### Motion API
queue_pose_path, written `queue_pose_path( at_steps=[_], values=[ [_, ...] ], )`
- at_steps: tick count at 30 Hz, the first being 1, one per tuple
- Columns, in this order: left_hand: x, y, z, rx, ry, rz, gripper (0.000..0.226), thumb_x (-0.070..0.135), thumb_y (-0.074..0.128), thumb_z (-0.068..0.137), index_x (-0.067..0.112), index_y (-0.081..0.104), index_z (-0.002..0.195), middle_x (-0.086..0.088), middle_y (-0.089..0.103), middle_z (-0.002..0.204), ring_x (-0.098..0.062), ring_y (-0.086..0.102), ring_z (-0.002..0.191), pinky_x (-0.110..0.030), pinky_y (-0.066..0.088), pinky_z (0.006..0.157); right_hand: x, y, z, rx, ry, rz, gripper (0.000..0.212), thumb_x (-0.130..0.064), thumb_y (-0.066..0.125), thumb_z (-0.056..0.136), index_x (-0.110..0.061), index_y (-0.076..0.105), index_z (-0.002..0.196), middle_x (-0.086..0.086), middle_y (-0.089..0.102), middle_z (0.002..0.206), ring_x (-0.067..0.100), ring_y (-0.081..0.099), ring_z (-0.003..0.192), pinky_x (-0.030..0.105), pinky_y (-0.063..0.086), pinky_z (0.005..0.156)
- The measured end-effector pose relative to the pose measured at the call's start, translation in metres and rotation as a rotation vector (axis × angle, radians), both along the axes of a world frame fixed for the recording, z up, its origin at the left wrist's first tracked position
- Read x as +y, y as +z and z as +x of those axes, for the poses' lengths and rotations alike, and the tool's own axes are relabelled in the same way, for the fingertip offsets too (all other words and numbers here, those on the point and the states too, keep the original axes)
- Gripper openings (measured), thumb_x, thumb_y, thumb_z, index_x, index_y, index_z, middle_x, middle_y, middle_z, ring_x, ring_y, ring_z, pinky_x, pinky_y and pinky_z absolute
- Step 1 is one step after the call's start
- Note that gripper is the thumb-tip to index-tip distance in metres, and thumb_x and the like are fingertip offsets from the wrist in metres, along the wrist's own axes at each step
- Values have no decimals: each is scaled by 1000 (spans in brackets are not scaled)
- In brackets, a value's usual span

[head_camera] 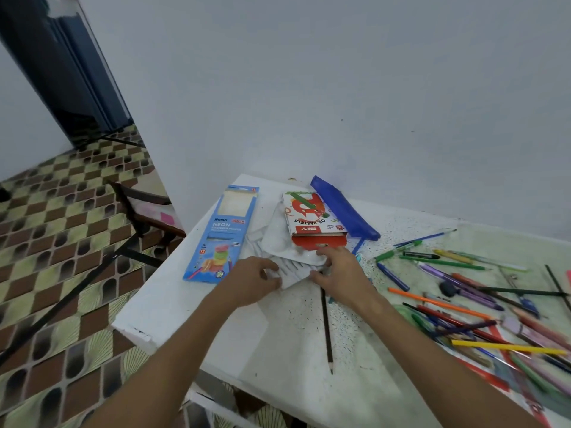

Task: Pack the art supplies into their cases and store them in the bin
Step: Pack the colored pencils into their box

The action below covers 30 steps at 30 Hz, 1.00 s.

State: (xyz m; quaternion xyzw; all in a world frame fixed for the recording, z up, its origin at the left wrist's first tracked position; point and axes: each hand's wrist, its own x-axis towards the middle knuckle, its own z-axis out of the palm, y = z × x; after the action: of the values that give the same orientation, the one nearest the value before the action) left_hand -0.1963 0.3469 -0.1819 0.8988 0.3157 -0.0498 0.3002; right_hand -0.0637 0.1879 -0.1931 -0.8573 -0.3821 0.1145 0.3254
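A white plastic tray (278, 242) with ridged slots lies near the table's far corner, and a red and white oil pastels box (312, 220) rests on it. My left hand (250, 282) pinches the tray's near left corner. My right hand (340, 273) grips its near right edge, fingertips against the red box flap. A blue neon pencil box (221, 236) lies to the left. Behind the pastels box sits a blue pencil pouch (343, 208). Several coloured pencils and pens (482, 310) are scattered to the right. One dark pencil (326, 329) lies just below my right hand.
The white table (185, 304) stands in a corner against a pale wall; its left edge drops to a patterned tile floor. A dark wooden chair (145, 208) stands left of the table. A black eraser-like lump (448, 288) lies among the pens.
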Motion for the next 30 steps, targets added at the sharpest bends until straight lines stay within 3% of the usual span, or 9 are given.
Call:
queue_pose_path(
  at_steps=[5,10,15,17,19,21,24,27,30],
  values=[
    [22,14,6,-185,138,75,27,34,63,90,17,64,111,6,61,85,-5,55,73,-17,40,58,2,5,7,43,-119,79,35,-30,75,80,-15,63,109,-2,48,108,9,51,94,20,43,82],
    [37,25,41,-213,161,63,40,34,62,89,14,56,124,-2,60,103,-15,55,90,-26,42,76,6,15,19,51,-199,76,31,-27,78,76,-16,63,101,2,48,105,13,53,91,24,47,82],
    [41,27,67,-177,131,91,43,39,59,91,14,56,126,-7,58,125,-21,55,111,-31,44,93,7,17,25,171,-246,123,23,-20,76,80,-16,56,92,-2,56,91,1,52,66,5,37,50],
    [40,28,76,-156,126,98,45,46,54,92,12,59,122,-7,60,123,-20,55,108,-30,44,89,8,16,25,245,-287,148,28,-21,75,81,-15,54,98,-2,58,91,3,55,70,9,38,53],
    [36,30,84,-125,117,100,47,52,52,92,10,62,110,-7,62,107,-16,55,91,-25,42,74,10,14,26,294,-312,150,35,-24,74,81,-14,53,106,0,60,100,9,57,82,17,41,63],
    [31,32,90,-105,80,64,47,54,53,91,11,63,106,-2,59,91,-11,52,75,-19,37,58,12,14,25,327,-286,138,36,-25,73,82,-14,54,111,-1,60,103,9,57,85,15,40,63],
    [29,29,97,-107,34,12,45,46,60,89,8,62,113,-3,66,101,-9,53,74,-15,35,52,14,12,27,347,-266,138,42,-22,73,83,-13,55,120,-2,59,110,12,57,95,12,40,65],
    [32,29,96,-164,1,-14,47,45,62,88,11,63,120,-5,66,117,-11,56,85,-18,41,62,13,13,30,365,-297,208,57,-16,74,82,-12,48,132,2,57,118,13,55,99,12,43,68],
    [42,26,86,-245,66,-9,48,44,58,91,17,57,130,-5,59,130,-19,56,112,-30,45,90,11,13,29,377,-321,260,66,-9,75,79,-17,42,136,0,55,120,14,56,100,22,46,77]
  ],
)
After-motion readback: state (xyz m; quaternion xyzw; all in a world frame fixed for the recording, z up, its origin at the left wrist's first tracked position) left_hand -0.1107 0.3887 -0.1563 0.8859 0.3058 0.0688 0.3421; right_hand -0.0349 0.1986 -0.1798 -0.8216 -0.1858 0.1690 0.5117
